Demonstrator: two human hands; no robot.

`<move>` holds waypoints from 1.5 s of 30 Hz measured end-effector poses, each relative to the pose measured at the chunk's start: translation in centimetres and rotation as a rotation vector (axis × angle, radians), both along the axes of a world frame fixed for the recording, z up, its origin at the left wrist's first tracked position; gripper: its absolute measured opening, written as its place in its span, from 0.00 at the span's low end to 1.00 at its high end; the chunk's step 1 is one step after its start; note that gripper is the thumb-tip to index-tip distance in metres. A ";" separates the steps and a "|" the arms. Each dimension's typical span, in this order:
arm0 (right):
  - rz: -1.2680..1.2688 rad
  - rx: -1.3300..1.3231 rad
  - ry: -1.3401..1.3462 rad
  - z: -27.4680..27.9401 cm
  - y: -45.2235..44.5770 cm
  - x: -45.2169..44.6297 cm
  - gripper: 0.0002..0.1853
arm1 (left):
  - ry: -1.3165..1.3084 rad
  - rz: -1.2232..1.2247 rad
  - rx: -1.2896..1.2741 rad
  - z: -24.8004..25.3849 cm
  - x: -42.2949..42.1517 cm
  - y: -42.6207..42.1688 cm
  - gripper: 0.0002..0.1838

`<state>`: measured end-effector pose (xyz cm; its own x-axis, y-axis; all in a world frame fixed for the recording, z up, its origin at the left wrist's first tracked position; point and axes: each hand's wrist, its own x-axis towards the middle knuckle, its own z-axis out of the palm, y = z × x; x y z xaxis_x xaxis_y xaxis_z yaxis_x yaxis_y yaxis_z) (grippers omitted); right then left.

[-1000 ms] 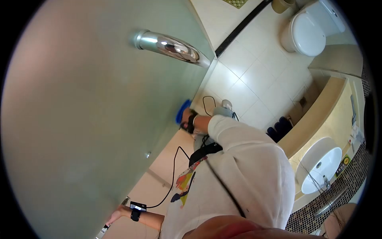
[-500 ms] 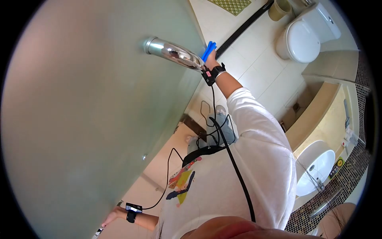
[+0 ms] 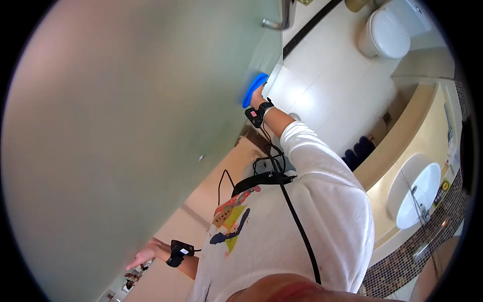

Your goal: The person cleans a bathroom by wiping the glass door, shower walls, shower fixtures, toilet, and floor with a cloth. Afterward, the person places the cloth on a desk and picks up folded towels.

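Note:
A blue cloth (image 3: 255,90) is in my right hand (image 3: 257,95), held flat against the frosted glass panel (image 3: 126,126) close to its edge. The cloth is slightly blurred. Lower left, my left hand (image 3: 143,255) has its fingers stretched out beside the panel's other edge; whether they touch the glass I cannot tell. Above my right hand, a shiny metal handle (image 3: 282,19) sticks out from the glass. Both wrists carry small black devices with cables.
A white toilet (image 3: 390,35) and part of a bin (image 3: 356,5) are at the upper right. A white basin (image 3: 416,194) sits on a curved beige counter (image 3: 390,161), with dark slippers (image 3: 359,151) below. A dark strip (image 3: 312,27) crosses the tiled floor.
My right hand has moved down from near the handle, bringing the blue cloth onto the glass. My left hand's fingers have spread out. The view has shifted, putting the handle higher.

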<state>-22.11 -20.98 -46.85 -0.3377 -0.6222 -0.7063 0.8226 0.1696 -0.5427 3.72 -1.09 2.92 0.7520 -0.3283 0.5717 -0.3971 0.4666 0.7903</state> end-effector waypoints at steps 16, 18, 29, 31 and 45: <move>0.263 0.212 -0.789 8.7 19.6 22.5 0.42 | -0.249 -0.069 -0.192 -1.0 -1.7 -0.9 0.36; 0.296 0.196 -0.850 7.6 17.9 21.1 0.40 | -0.227 -0.151 -0.220 -1.6 -1.0 -0.8 0.35; -0.003 -0.346 -0.312 15.3 0.3 0.1 0.30 | -0.130 -0.378 -0.194 -1.6 -2.1 -1.2 0.37; -0.046 -0.386 -0.251 15.9 -1.9 -3.2 0.30 | -0.019 -0.467 -0.209 -1.8 -1.6 -1.0 0.37; 0.131 0.101 -0.561 6.3 7.8 9.5 0.38 | 0.085 0.026 -0.016 -0.3 0.0 0.0 0.40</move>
<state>-12.61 -13.18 -40.51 0.1802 -0.5539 -0.8128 0.9482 0.3176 -0.0063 3.68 -1.05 2.58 0.8060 -0.2997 0.5104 -0.3410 0.4697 0.8143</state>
